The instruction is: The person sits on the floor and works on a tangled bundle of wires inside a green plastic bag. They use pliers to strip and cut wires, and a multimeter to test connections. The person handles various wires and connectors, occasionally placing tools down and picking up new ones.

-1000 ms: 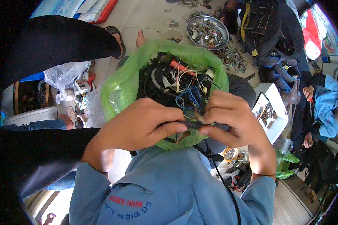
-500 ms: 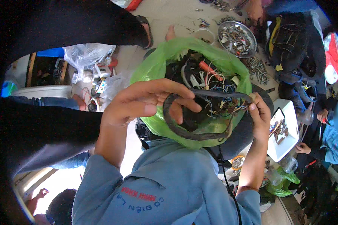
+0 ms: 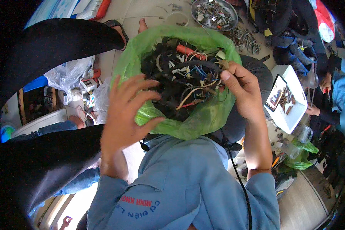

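A green plastic bag (image 3: 203,128) holds a tangle of wires (image 3: 195,88) with a red cylinder (image 3: 191,51) near the back. My right hand (image 3: 241,90) pinches a dark cable (image 3: 191,64) by a tan end piece at the bag's right side; the cable arches leftward over the tangle. My left hand (image 3: 128,113), slightly blurred, is open with fingers spread over the bag's left side. Whether its fingertips touch the cable or bag, I cannot tell.
A metal bowl (image 3: 214,15) and loose screws (image 3: 249,40) lie beyond the bag. At right are a white tub (image 3: 295,115) with a phone (image 3: 276,92), black bags (image 3: 281,21) and another person (image 3: 343,84). Other people's legs (image 3: 57,161) and plastic bags (image 3: 67,71) are at left.
The cable went from both hands to a raised loop, then lower over the tangle in my right hand. My left hand has let go and spread its fingers toward the bag's left.
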